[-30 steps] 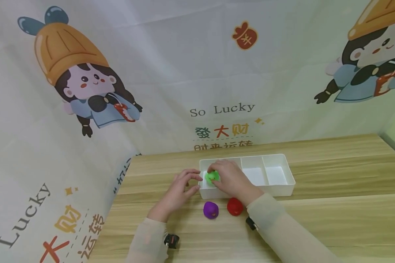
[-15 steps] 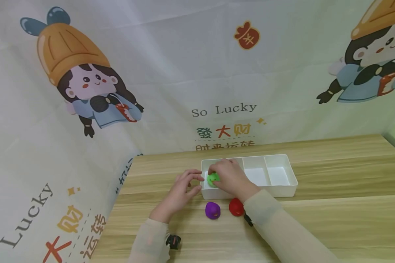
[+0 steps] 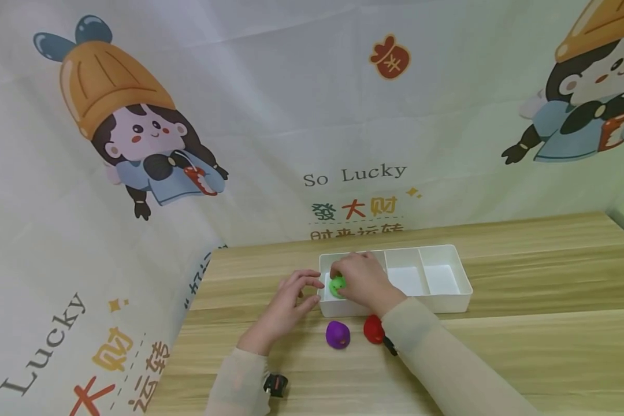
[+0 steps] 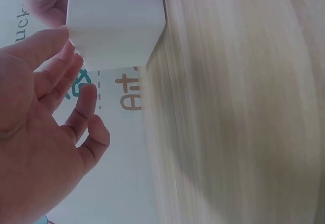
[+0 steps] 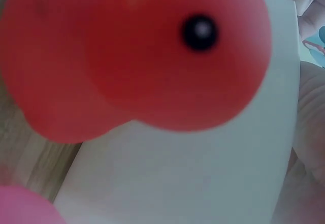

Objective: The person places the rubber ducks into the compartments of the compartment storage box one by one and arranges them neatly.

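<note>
A green toy duck [image 3: 337, 286] sits inside the left end compartment of a white divided box [image 3: 416, 303]. My right hand [image 3: 364, 280] reaches over the front wall and holds the duck between thumb and fingers, covering part of it. At the box's left end, my left hand [image 3: 291, 297] has its fingers loosely bent; in the left wrist view, the thumb and fingertips of the left hand [image 4: 45, 102] meet the box edge. In front of the box lie a purple toy duck [image 3: 338, 335] and a red toy duck [image 3: 374, 329], the latter close under the right wrist.
The right wrist view shows the red duck [image 5: 137, 56] large before the box wall [image 5: 203, 173], with a rounded pink thing [image 5: 25, 209] at the lower corner. Two right-hand compartments hold nothing visible. A printed cloth [image 3: 270, 115] hangs behind the wooden table [image 3: 541, 277].
The whole head view has shifted slightly. The green duck sits slightly lower in the compartment, still in my right hand. My right wrist has come lower, over part of the red duck.
</note>
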Available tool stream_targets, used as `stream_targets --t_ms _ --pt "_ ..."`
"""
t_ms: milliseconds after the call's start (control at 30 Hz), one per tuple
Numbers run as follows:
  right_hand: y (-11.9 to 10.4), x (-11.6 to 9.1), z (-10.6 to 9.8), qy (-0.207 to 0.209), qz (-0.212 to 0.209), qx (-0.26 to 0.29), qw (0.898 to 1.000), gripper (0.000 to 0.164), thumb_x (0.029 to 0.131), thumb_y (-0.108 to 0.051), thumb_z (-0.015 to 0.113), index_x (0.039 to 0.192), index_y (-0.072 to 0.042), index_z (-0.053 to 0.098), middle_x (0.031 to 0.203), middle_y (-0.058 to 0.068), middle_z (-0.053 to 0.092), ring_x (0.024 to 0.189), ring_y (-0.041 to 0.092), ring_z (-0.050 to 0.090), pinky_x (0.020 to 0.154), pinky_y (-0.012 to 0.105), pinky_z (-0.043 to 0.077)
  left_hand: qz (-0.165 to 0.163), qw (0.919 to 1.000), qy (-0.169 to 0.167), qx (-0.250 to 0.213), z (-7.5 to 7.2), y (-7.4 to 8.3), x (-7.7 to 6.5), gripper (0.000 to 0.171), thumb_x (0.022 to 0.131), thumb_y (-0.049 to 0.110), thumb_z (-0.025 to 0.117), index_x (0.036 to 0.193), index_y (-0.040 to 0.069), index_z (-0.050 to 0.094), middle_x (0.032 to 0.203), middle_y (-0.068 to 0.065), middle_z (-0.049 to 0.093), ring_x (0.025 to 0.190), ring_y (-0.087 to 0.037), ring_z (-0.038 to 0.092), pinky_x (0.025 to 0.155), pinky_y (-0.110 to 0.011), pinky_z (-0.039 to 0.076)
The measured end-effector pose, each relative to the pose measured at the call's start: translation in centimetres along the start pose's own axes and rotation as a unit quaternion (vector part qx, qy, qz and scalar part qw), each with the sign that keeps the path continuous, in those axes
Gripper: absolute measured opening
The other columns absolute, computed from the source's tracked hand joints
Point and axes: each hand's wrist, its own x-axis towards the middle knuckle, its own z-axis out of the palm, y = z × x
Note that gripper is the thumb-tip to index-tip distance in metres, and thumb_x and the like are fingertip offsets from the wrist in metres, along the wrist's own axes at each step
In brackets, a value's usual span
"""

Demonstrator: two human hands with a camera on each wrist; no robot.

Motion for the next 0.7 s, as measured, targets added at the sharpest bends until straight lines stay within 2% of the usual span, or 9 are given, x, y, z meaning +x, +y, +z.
stream_targets --t_ms 433,700 --pt "0.02 0.23 0.39 -0.014 0.013 0.016 1.000 0.027 0.084 -0.021 0.087 0.109 -0.019 0.077 0.111 -0.001 0.077 0.110 0.023 0.063 0.113 0.055 0.041 -0.008 0.9999 -0.010 0.003 -0.34 0.35 -0.19 0.020 0.098 0.008 0.068 0.118 0.009 0.068 0.147 -0.008 0.056 0.128 -0.031 0.047 0.099 -0.040 0.046" --pt "0.59 -0.08 0.58 0.019 -0.022 0.046 0.999 0.027 0.086 -0.023 0.085 0.111 -0.017 0.076 0.118 0.000 0.076 0.117 0.026 0.064 0.113 0.055 0.042 -0.003 0.9999 -0.001 0.014 -0.08 0.15 -0.02 0.019 0.097 0.008 0.068 0.116 0.009 0.069 0.146 -0.009 0.057 0.128 -0.031 0.048 0.097 -0.039 0.046"
